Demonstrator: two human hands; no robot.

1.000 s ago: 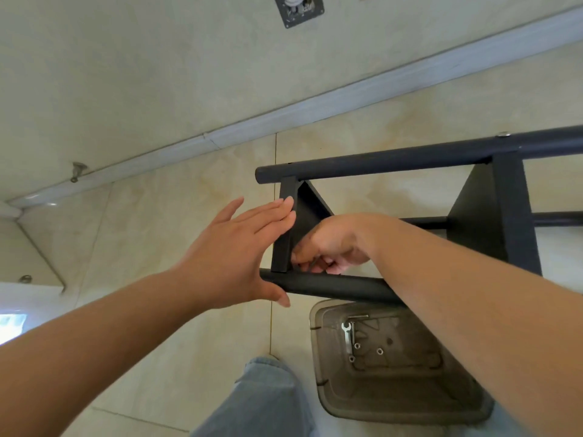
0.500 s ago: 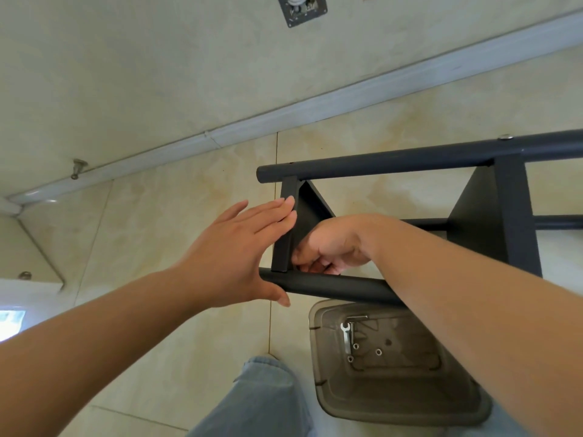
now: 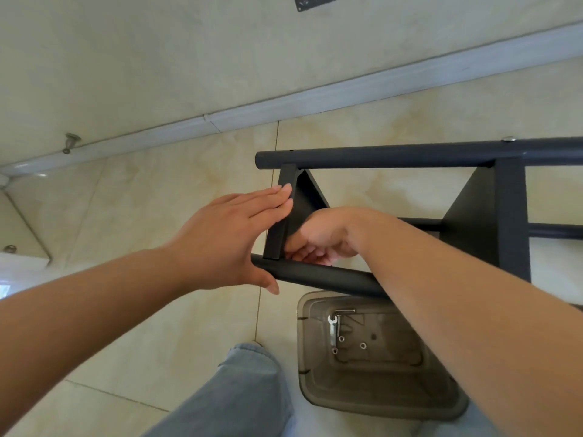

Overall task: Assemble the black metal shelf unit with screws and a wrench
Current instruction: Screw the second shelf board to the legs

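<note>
Shelf panel (image 3: 285, 212) is braced by flat left hand (image 3: 227, 238). Right hand (image 3: 318, 239) is curled at the joint; contents hidden. Frame (image 3: 410, 152) is judged stiff, best held by tubes.

One head-worn camera looks steeply down, close over the floor (image 3: 157, 310) (no second view).

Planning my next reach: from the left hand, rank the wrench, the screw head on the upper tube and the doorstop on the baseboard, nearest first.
From the left hand:
1. Wrench, in the bin below right.
2. Doorstop, upper left on the baseboard.
3. Screw head, far right on the upper tube.
</note>
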